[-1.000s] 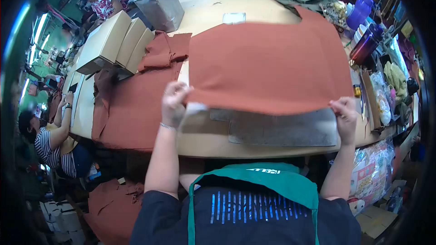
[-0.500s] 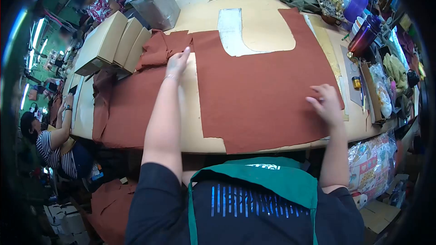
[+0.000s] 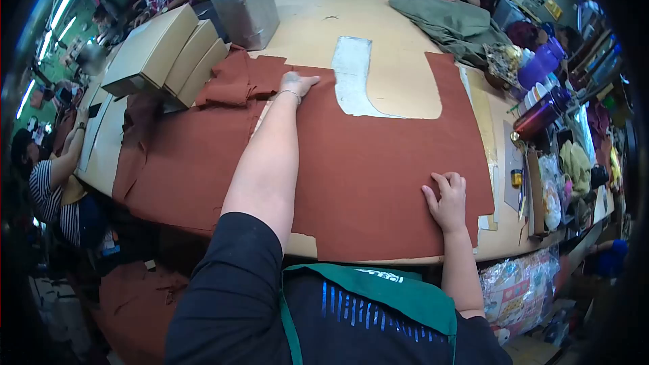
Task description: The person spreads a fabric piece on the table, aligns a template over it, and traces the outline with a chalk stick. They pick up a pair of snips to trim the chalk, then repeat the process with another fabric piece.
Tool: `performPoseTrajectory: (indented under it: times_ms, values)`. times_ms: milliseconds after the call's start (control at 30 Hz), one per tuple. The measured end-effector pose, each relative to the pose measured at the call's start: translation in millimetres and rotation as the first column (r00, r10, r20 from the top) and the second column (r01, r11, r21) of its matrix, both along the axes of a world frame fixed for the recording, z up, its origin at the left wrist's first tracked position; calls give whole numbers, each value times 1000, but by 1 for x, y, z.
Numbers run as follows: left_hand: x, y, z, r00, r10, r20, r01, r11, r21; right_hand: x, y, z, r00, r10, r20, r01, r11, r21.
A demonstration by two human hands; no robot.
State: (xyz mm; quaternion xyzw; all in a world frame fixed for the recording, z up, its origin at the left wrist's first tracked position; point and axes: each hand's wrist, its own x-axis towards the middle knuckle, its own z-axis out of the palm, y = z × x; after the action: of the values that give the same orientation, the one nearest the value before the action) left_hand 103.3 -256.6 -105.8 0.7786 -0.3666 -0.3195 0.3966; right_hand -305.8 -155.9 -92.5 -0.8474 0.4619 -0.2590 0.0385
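A large rust-brown cloth (image 3: 378,182) lies flat on the table, with a deep U-shaped cutout at its far edge. A whitish curved pattern piece (image 3: 351,78) rests along the left side of the cutout. My left hand (image 3: 297,84) touches the cloth near its far left corner, thumb stretched to the right and fingers apart. My right hand (image 3: 447,201) rests on the cloth at the right, fingers bent but apart, holding nothing. To the left is a second rust-brown cloth (image 3: 182,169), with a bunched part at its far end.
Cardboard boxes (image 3: 152,54) and a silvery box (image 3: 245,10) stand at the far left. Dark green cloth (image 3: 449,23) lies at the back, near a person in pink. Bottles, including a purple one (image 3: 541,62), and tools crowd the right side. Another person in stripes is at the left.
My left hand has moved right, onto the large cloth's corner. My right hand has moved left and nearer my body. The bare strip between the cloths is mostly hidden now. The view has shifted.
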Motion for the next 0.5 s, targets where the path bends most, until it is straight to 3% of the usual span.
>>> performPoseTrajectory:
  times_ms: [33,100,200,233,300,367,400,500]
  values:
    - [8,-10,-14,992,-70,-107,55,989,-138,1,0,1,1000,-5,-7,5,1000,1]
    - [-19,2,31,894,-92,-439,-54,950,-308,6,1,-1,999,-30,-11,30,999,26]
    - [-13,-14,50,724,-411,-554,-15,794,-608,14,0,-1,998,-53,-32,53,998,19]
    - [-11,-21,57,722,-412,-556,-69,757,-650,19,1,-2,998,-54,-41,54,999,5]
    - [-2,-34,65,828,-383,-410,-28,702,-712,32,-3,-3,997,-53,-57,52,998,-25]
    - [13,-41,60,997,-64,-44,29,832,-554,41,1,-4,995,-71,-66,68,997,-46]
    - [17,-42,53,982,63,177,25,891,-454,43,0,-4,992,-91,-84,88,995,-40]
    - [11,-8,24,915,261,307,-120,904,-409,45,0,-3,984,-160,-84,161,987,9]
